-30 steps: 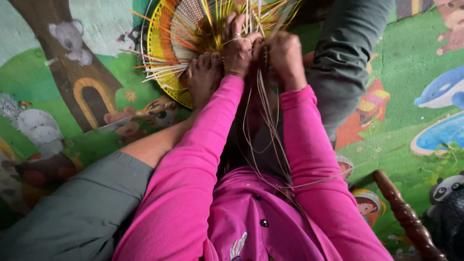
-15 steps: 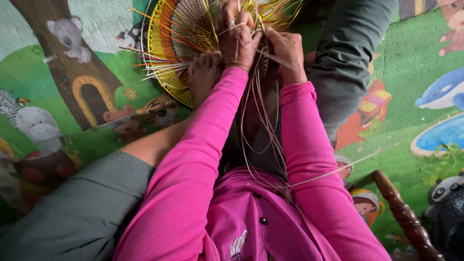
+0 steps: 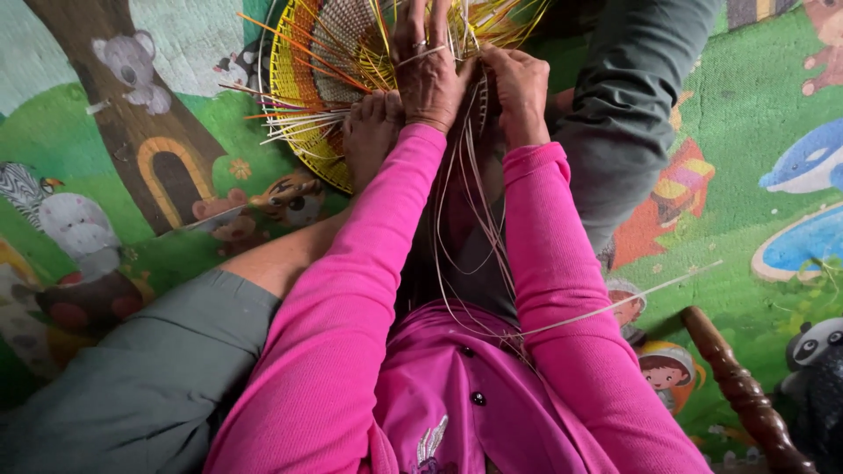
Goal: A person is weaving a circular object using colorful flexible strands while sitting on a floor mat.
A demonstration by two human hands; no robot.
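Hands weaving a round basket on a cartoon floor mat

Pale cane strands (image 3: 474,254) run up between pink sleeves (image 3: 369,290). The right hand (image 3: 518,88) pinches strands at the yellow woven basket (image 3: 325,61); the left hand (image 3: 428,75) presses spread fingers on the weave, beside a bare foot (image 3: 371,132) on its rim.

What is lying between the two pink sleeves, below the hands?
In the head view, thin pale strands hang between the left sleeve and right sleeve, running from the hands toward the body.
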